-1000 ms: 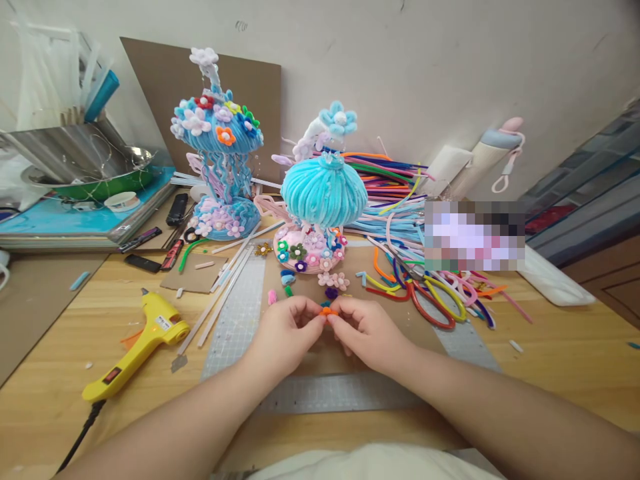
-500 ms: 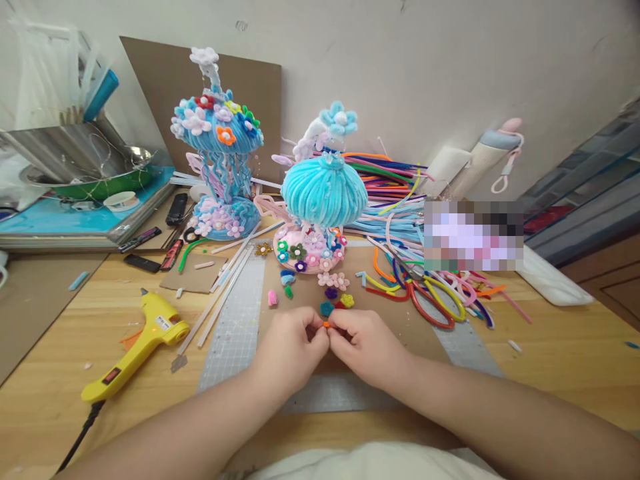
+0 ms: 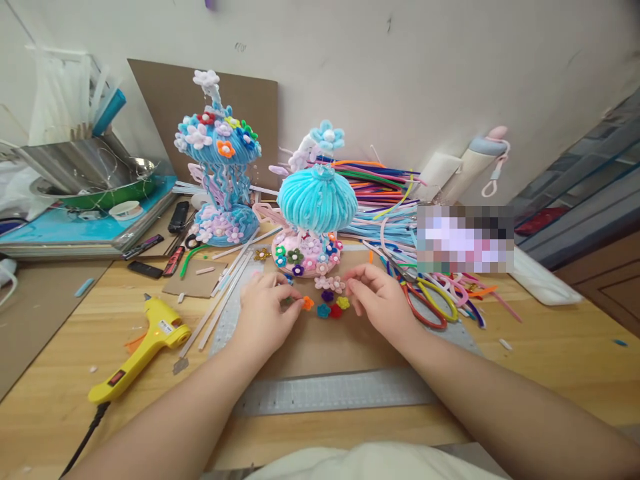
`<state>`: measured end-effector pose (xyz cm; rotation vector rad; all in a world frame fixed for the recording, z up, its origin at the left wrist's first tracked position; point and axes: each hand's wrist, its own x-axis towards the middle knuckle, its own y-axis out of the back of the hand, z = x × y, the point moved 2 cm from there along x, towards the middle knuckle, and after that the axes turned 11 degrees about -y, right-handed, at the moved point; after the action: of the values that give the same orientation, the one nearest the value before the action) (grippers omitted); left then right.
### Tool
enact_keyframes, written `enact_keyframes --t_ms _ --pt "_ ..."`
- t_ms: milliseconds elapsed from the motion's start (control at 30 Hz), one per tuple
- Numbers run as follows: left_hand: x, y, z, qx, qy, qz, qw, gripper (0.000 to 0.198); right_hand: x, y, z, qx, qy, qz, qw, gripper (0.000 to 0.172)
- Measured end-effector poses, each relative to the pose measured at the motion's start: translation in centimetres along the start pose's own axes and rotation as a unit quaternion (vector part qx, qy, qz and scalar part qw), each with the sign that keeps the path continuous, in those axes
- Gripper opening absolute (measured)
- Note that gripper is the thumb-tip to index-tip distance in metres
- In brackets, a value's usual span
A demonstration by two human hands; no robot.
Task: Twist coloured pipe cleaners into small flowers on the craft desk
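Pinched at the fingertips of my left hand is a small orange pipe-cleaner flower, low over the brown board. My right hand has its fingers loosely curled and a little apart, with nothing visible in them; its fingertips are beside a pair of pale pink flowers. Between the hands lie a purple flower, a teal flower, a red flower and a yellow flower. Just behind stands a turquoise fuzzy dome over a pink base covered with small flowers.
A blue jellyfish-shaped decoration stands at the back left. The yellow glue gun lies on the left, its cord running toward me. Red-handled scissors and many pipe cleaners are to the right. Under the brown board is a grey cutting mat.
My hands have parted and moved forward. The orange piece, earlier between both hands, is now a flower at my left fingertips. My right hand has shifted right toward the pink flowers.
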<state>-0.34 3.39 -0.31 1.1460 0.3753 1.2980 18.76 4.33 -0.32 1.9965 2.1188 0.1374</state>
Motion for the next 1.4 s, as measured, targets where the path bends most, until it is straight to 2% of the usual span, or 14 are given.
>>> enact_keyframes --t_ms 133,233,367,433,467,533,600,700,767,833,1000,1200,1400 --pt "0.5 -0.9 0.4 0.056 -0.015 -0.017 0.998 0.014 0.6 -0.2 0.6 0.013 -0.015 -0.019 1.0 0.011" --pt "0.8 -0.9 0.3 0.06 -0.007 -0.001 0.998 0.018 0.9 -0.3 1.0 0.022 -0.014 -0.023 0.999 0.013" --pt "1.2 1.7 -1.3 0.085 0.017 0.07 0.994 0.023 1.4 -0.1 1.4 0.002 -0.009 -0.009 1.0 0.013" --pt "1.3 3.6 -2.7 0.118 0.053 0.111 0.985 0.023 1.5 0.0 1.3 -0.051 0.032 0.008 0.998 0.015" --pt "1.3 4.5 -3.3 0.129 0.068 0.114 0.983 0.024 1.4 0.0 1.1 -0.09 0.07 0.006 0.993 0.016" --pt "1.4 6.0 -4.5 0.147 0.095 0.112 0.978 0.024 0.8 -0.2 0.5 -0.186 0.164 -0.027 0.968 0.021" --pt "1.4 6.8 -5.4 0.17 0.113 0.074 0.976 0.025 -0.2 -0.7 0.0 -0.289 0.253 -0.09 0.919 0.027" --pt "1.4 6.8 -6.5 0.187 0.13 0.004 0.974 0.027 -1.4 -1.5 0.1 -0.422 0.293 -0.146 0.846 0.042" --pt "1.3 6.2 -7.1 0.185 0.127 -0.032 0.974 0.025 -1.8 -1.8 0.6 -0.466 0.295 -0.157 0.819 0.049" --pt "1.3 5.5 -7.5 0.187 0.12 -0.055 0.974 0.026 -1.7 -1.9 1.0 -0.487 0.287 -0.154 0.811 0.051" --pt "1.5 4.3 -7.4 0.152 0.102 -0.066 0.981 0.021 -1.7 -1.6 0.7 -0.477 0.273 -0.128 0.825 0.048" --pt "1.3 5.0 -6.5 0.112 0.106 -0.037 0.987 0.026 -2.4 -1.6 -0.5 -0.4 0.253 -0.102 0.875 0.033" --pt "1.2 4.3 -7.3 0.15 0.067 -0.109 0.98 0.023 -1.5 -1.2 -0.2 -0.296 0.23 -0.041 0.926 0.021"
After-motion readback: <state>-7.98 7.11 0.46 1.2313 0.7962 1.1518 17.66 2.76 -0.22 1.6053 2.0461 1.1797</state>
